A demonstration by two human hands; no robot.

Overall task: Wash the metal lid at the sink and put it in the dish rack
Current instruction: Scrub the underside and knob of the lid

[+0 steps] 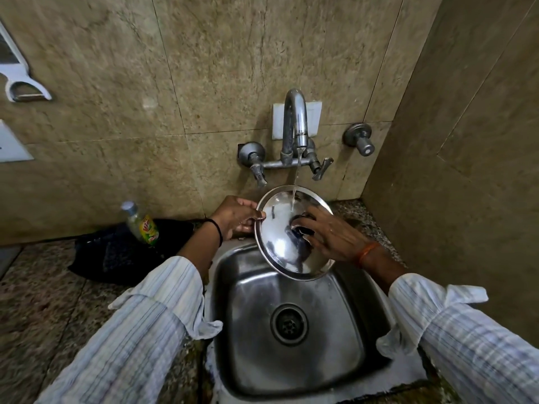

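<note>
Head view: we hold one metal lid tilted over the sink, under a thin stream from the tap. Our left hand pinches the lid's rim between thumb and fingers; our right hand, fingers spread, presses against the lid's face around what looks like a dark scrubber, too hidden to name. We judge the lid light, stiff and slippery when wet, best gripped at the rolled rim, as the left hand does. Counted: one lid, one sink, one spout with two lever handles below it, one bottle beyond our left wrist. No dish rack shows.
</note>
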